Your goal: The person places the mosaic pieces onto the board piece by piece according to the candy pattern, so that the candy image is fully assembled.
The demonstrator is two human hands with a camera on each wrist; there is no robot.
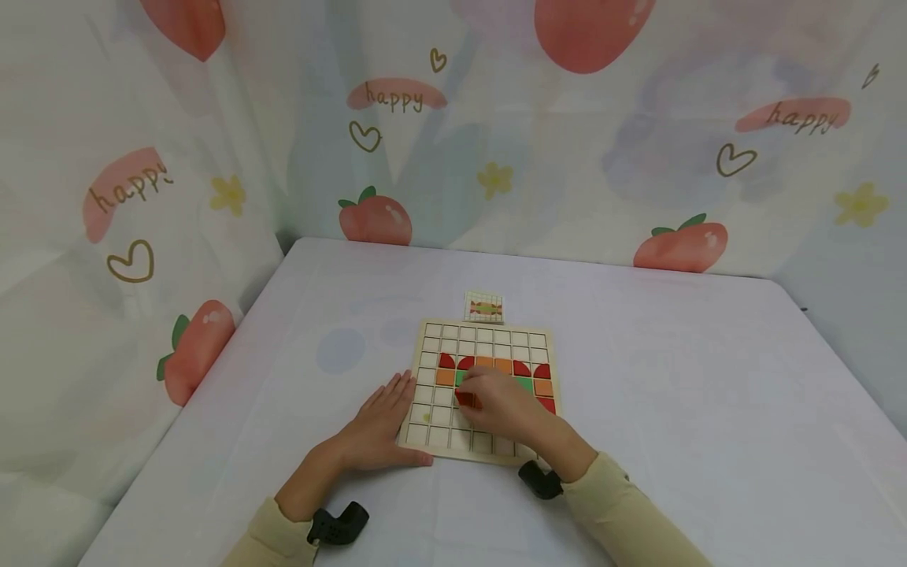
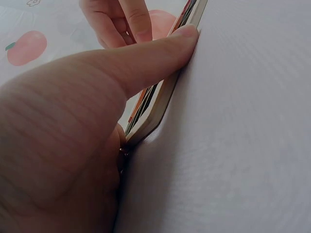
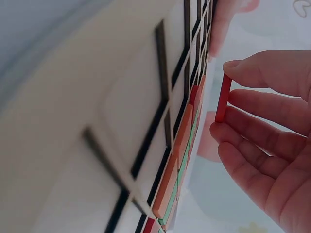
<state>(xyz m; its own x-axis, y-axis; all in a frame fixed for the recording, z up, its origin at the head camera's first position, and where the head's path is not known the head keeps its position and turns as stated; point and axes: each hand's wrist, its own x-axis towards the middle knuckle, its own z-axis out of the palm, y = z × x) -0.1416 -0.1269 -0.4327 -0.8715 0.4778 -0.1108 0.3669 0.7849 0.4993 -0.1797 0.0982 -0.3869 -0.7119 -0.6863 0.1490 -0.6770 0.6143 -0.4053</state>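
A square wooden grid board [image 1: 482, 455] lies on the table, with red, orange and green tiles set in its middle rows. My left hand [image 1: 379, 429] lies at the board's near left corner, its fingers straight along the left side. In the left wrist view the thumb [image 2: 163, 56] presses on the board's edge. Over the grid, my right hand [image 1: 506, 405] pinches a thin red tile [image 3: 223, 99] between thumb and fingers. The right wrist view shows that tile on edge, apart from the board. Part of the tile rows is hidden under the right hand.
A small pattern card [image 1: 485, 307] with a coloured grid picture lies just beyond the board's far edge. The white-covered table [image 1: 659, 378] extends to both sides. A printed curtain [image 1: 538, 142] hangs behind it and along the left side.
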